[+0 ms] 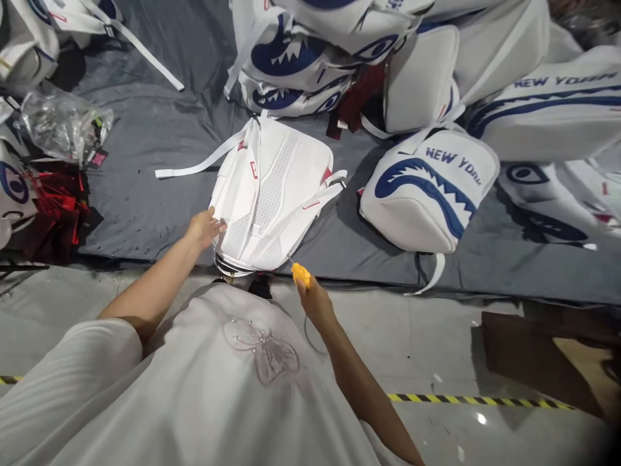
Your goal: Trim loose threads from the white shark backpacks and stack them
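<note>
The left hand [206,228] lies spread on the backpack [272,197], back-side up on the grey sheet [145,162] at 12 o'clock. The right hand [315,301] pinches a yellow tool [301,274], maybe a cutter; slipping could nick the fabric.
</note>
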A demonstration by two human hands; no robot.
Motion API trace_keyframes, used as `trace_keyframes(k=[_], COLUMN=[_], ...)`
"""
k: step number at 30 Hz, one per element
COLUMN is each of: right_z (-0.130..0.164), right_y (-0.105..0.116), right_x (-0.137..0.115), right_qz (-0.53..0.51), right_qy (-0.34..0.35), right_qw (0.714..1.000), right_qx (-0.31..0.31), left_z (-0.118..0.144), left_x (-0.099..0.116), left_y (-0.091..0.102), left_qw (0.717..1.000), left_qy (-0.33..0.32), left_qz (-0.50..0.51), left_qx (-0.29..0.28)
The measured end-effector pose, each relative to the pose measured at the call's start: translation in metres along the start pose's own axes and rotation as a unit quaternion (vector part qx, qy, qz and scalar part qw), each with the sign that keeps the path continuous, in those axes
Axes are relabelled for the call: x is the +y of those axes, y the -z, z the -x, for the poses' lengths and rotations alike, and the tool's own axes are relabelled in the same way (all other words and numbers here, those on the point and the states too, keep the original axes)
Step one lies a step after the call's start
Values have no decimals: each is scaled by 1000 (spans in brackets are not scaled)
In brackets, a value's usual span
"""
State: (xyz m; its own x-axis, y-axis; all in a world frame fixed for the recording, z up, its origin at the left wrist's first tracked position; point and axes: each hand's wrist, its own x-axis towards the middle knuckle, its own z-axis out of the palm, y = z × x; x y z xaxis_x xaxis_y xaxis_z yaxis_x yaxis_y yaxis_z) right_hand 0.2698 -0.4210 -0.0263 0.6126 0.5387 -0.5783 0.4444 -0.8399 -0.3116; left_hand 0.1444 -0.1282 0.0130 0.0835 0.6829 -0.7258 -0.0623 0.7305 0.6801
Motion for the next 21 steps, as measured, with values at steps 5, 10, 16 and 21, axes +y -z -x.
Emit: trace_keyframes(k=[5,10,16,21], right_z=[-4,5,6,-10], right_y=[-34,-42,-45,-60], right_x=[-36,-37,-51,-44], right_qz=[11,42,49,15], right_qy=[19,21,17,-32], right_qw=[999,999,998,998], right_qx=[46,21,24,49], left_z=[-1,-11,-17,-23], left_x=[-2,-16,-32,-31], left_y=[-6,-10,-7,3], left_qw=[988,979,966,936], left_qy=[116,157,120,124], left_qz=[8,15,63,39], left_qx=[-104,-130,-219,-328])
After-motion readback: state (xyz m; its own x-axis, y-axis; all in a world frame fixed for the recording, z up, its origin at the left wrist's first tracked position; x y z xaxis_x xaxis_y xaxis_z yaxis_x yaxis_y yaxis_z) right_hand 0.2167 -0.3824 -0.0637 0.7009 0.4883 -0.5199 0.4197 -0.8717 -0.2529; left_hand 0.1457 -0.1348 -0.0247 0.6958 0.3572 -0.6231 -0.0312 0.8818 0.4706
